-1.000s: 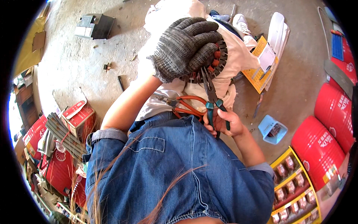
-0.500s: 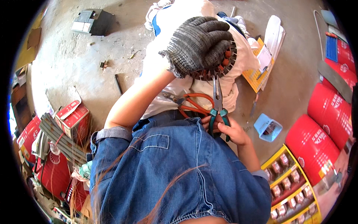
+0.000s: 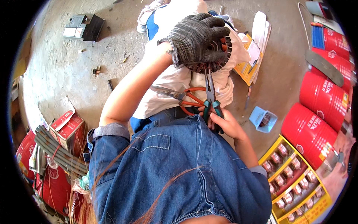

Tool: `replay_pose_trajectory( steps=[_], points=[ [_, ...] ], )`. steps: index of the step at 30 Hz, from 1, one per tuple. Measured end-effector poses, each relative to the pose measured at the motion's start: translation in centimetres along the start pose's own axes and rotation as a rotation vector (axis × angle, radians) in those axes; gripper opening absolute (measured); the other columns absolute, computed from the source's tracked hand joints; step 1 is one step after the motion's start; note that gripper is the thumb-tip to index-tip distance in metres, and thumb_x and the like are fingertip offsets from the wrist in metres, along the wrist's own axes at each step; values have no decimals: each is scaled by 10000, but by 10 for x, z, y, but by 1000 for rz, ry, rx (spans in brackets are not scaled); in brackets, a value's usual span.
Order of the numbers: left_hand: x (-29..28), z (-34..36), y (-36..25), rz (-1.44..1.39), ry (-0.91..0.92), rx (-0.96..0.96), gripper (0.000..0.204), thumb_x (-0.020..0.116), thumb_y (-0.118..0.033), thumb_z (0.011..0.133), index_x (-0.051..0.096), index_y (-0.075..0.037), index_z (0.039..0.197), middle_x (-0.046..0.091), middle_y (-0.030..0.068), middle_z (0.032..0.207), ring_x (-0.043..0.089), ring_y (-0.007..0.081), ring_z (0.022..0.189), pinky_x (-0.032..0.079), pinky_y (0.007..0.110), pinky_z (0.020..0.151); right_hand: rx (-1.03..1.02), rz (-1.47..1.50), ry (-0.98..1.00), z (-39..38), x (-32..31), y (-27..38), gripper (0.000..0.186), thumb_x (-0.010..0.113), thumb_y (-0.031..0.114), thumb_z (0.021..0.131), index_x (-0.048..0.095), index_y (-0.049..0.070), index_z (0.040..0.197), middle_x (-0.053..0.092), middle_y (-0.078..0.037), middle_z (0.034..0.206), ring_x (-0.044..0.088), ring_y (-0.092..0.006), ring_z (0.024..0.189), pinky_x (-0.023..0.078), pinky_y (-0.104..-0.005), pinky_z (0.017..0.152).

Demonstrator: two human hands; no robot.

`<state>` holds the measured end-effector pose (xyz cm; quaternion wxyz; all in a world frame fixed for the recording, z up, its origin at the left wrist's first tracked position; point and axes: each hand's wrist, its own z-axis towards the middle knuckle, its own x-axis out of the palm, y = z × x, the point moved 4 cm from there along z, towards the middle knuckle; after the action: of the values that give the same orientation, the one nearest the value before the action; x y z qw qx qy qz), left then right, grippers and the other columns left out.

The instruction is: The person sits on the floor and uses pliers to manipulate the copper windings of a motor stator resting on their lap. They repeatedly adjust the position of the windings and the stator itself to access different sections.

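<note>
My left hand (image 3: 199,39), in a grey-black knitted glove, is wrapped over a round stator (image 3: 226,46) with dark teeth around its rim and orange-red windings. The glove hides most of the stator, which rests on the pale cloth over my lap. In my bare right hand (image 3: 227,123) are long-nose pliers (image 3: 210,89) with green and black handles. Their narrow jaws point away from me and reach the stator's near rim; whether they grip anything there I cannot make out. Beside them, orange-handled cutters (image 3: 181,96) lie across my lap.
A black battery (image 3: 91,28) sits on the floor at far left. To the right are a light-blue plastic tub (image 3: 263,119), a yellow clipboard (image 3: 244,76), red drums (image 3: 309,134) and a yellow rack of small packs (image 3: 274,179). Bundled grey tubes (image 3: 61,153) and a red box (image 3: 69,132) stand left.
The view has shifted, so the floor things sit further left. The gloved hand has turned slightly, uncovering more of the stator's centre. Both hands keep their holds, and the pliers stay at the near rim.
</note>
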<state>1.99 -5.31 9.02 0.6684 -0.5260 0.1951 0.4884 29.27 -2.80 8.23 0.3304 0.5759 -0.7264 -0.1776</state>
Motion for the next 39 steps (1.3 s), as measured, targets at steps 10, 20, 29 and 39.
replay_pose_trajectory(
  steps=[10,20,29,39],
  points=[
    [-4,-6,12,-75,-8,180,665,806,-414,717,630,-196,1321,547,190,1397,552,388,1254,475,469,1055,-74,-40,-64,11,7,-7,436,525,326,1038,549,-17,1307,673,-92,1122,609,-104,792,520,-276,732],
    [2,-20,15,-93,-151,-22,665,838,-473,693,668,-201,1276,566,157,1393,583,386,1203,482,475,1037,-99,17,-184,1,2,4,416,528,307,1034,555,-29,1278,677,-83,1041,613,-111,775,524,-282,722],
    [1,-14,15,-83,-112,-26,658,824,-500,687,678,-203,1256,583,158,1370,595,390,1178,487,479,1029,-56,-148,-266,-8,-4,6,413,503,289,1028,565,-39,1271,690,-92,1009,622,-109,771,511,-259,724],
    [-1,-16,12,-99,-96,-44,673,815,-506,697,663,-213,1283,567,148,1396,572,394,1210,479,482,1041,-46,-237,-317,-8,-8,20,386,578,321,1015,592,-12,1208,680,-59,972,610,-112,756,524,-290,708]
  ],
)
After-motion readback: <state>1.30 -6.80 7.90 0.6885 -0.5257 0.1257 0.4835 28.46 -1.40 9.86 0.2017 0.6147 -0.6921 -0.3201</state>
